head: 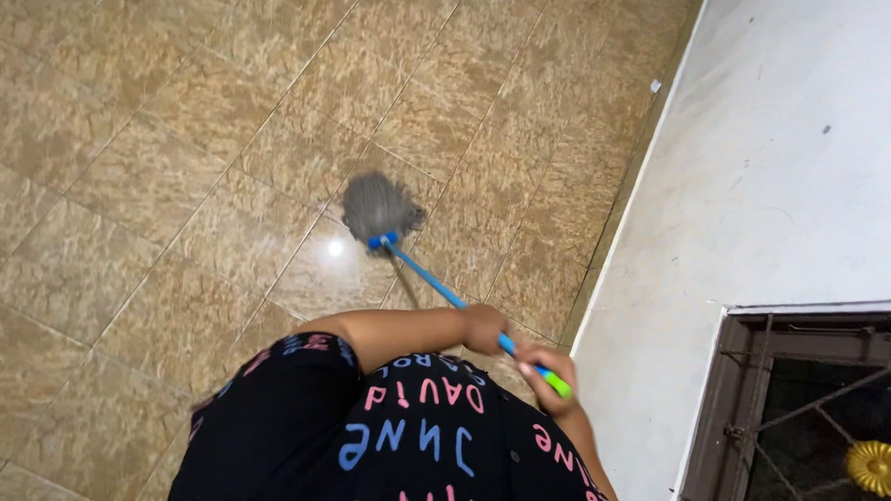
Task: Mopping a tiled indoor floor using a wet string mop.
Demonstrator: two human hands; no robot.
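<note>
The mop handle [445, 292] is gripped in both hands, and the grip is closed tight. The left hand [484, 327] is wrapped fully around the blue shaft, further down its length, with the arm reaching across the body from the left. The right hand [548, 366] is clamped around the green end of the handle [557, 383], nearest the body, with the fingers curled over it so that only the green tip is left showing.

From the hands, the thin blue shaft is angled away and to the left, down to a blue collar, where the grey mop head [379, 206] is spread flat against the floor [186, 139]. The strands look blurred. Just near and left of the mop head, a bright spot of light is reflected in the glossy brown tiles.

A dark top with coloured lettering [399, 436] is seen at the near edge. To the right, a white wall [761, 186] is met by the tiles along a pale skirting line. At the near right corner, a brown metal grille [798, 408] with a gold ornament [872, 466] is set into the wall.
</note>
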